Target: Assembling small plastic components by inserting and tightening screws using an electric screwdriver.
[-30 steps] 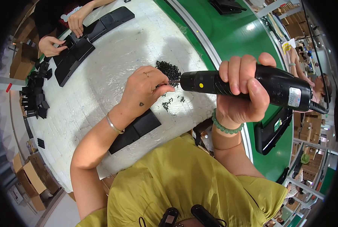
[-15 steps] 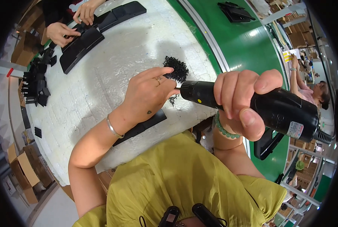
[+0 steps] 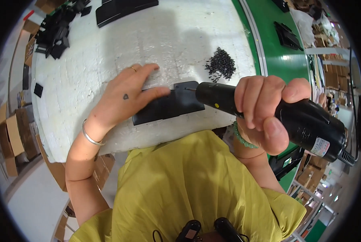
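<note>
My right hand [image 3: 265,109] is wrapped round a black electric screwdriver [image 3: 309,123], which lies almost level and points left. Its thin bit reaches over the right end of a flat black plastic panel [image 3: 168,108] on the white table cover; whether the tip touches cannot be told. My left hand [image 3: 128,90] lies over the panel's left part, fingers apart, thumb along the panel's far edge. Just beyond the panel's right end is a heap of small black screws [image 3: 220,64].
Black plastic parts [image 3: 55,34] are piled at the far left, with a small black piece [image 3: 38,90] nearer. Another long black panel [image 3: 126,10] lies at the far edge. To the right runs a green conveyor belt [image 3: 279,36] carrying a black part [image 3: 287,35]. Cardboard boxes [image 3: 17,133] stand at left.
My left hand has moved from the screws and the screwdriver's tip to the black panel, its fingers spreading. The bit is now over the panel. The view has shifted; the co-worker's hands are out of sight.
</note>
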Available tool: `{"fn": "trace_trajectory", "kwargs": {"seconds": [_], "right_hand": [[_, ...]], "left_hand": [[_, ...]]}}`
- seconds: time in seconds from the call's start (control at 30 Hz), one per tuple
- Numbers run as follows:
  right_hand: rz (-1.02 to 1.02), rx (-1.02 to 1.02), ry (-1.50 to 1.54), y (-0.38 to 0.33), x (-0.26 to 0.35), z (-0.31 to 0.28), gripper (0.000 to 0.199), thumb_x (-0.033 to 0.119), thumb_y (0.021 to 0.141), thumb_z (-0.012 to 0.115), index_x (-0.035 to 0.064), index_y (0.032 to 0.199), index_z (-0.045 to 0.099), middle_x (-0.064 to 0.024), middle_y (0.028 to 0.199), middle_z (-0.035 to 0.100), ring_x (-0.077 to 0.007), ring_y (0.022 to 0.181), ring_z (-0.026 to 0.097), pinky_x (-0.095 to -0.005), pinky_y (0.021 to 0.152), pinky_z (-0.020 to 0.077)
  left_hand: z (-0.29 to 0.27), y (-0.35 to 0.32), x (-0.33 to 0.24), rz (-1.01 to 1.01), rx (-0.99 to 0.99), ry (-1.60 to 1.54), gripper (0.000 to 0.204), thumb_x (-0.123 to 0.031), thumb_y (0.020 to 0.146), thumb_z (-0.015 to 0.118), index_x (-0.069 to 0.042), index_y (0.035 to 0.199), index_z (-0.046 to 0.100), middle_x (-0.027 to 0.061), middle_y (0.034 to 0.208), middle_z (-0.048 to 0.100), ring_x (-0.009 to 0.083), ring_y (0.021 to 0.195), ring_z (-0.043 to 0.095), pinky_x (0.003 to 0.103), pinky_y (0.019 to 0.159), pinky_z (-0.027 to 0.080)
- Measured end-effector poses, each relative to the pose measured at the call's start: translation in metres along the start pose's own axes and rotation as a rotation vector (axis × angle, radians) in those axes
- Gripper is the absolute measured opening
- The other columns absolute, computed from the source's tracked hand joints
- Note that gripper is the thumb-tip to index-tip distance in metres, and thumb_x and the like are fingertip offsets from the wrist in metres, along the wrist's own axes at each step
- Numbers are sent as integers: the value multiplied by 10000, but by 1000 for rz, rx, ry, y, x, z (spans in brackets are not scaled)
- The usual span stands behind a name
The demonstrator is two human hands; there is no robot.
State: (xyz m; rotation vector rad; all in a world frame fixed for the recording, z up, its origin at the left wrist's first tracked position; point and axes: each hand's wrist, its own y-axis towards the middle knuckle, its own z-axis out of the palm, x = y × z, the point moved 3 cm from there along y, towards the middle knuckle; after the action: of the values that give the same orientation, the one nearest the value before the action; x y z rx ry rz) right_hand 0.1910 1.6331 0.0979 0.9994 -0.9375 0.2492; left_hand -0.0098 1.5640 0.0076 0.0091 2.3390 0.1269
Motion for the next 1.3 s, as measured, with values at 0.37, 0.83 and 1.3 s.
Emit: {"fn": "trace_trajectory", "kwargs": {"seconds": [0.37, 0.83, 1.3], "right_hand": [[118, 21, 78, -1, -35, 29, 361, -46, 728, 600, 7, 1030, 408, -44, 623, 512, -127, 514, 485, -267, 514, 427], [389, 122, -288, 9, -30, 54, 268, 57, 760, 622, 98, 910, 402, -4, 601, 451, -114, 477, 411, -266, 501, 376], [348, 150, -338, 12, -36, 71, 325, 83, 790, 652, 108, 974, 385, -11, 611, 481, -123, 485, 450, -279, 506, 389]], "left_hand": [[27, -15, 4, -195, 279, -161, 311, -271, 740, 718, -122, 984, 596, 109, 842, 621, 296, 877, 577, 383, 770, 449], [34, -15, 10, -175, 253, -170, 324, -252, 727, 727, -125, 1001, 611, 90, 928, 636, 282, 930, 584, 379, 807, 458], [38, -17, 17, -95, 222, -170, 317, -249, 714, 709, -117, 986, 613, 86, 922, 637, 283, 926, 586, 387, 798, 459]]}}
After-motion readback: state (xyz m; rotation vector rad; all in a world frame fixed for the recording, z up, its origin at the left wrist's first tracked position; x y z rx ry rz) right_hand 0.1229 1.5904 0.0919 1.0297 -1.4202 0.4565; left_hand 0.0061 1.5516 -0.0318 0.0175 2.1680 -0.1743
